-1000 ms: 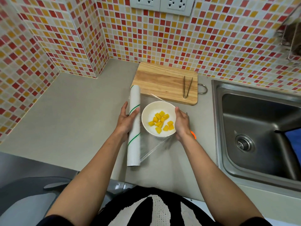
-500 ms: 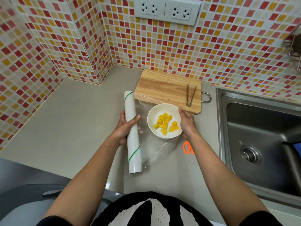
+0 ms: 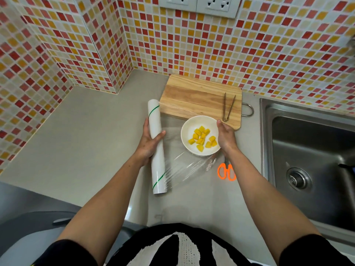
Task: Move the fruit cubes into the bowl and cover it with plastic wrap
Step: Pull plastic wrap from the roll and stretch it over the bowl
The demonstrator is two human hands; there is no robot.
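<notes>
from my feed, furthest left is grey counter (image 3: 80,143) under the red and yellow tiled wall (image 3: 48,54), with sockets (image 3: 199,4) high on the far wall. next comes my left hand (image 3: 148,144), its fingers and thumb curled round the plastic wrap roll (image 3: 156,146), gripping it about halfway along. the roll is a white tube with thin green stripes, lying on the counter and running near to far, its far end just beside the left corner of the wooden cutting board (image 3: 197,98). a clear sheet of plastic wrap (image 3: 190,166) runs right from the roll, flat on the counter and wrinkled near its front edge; it passes under the bowl, and i cannot tell where its right edge ends.

the white bowl (image 3: 189,125) sits on that sheet, just in front of the board, uncovered. the yellow fruit cubes (image 3: 201,139) are already inside it, heaped slightly right of centre. my right hand (image 3: 225,137) is against the bowl's right side, fingers curled along the rim and wall, holding it.

on the board's right part lie metal tongs (image 3: 228,107), pointing near to far, tips spread. orange-handled scissors (image 3: 226,171) lie on the counter near my right wrist, just right of the sheet's wrinkled edge. furthest right is the steel sink (image 3: 307,150).
</notes>
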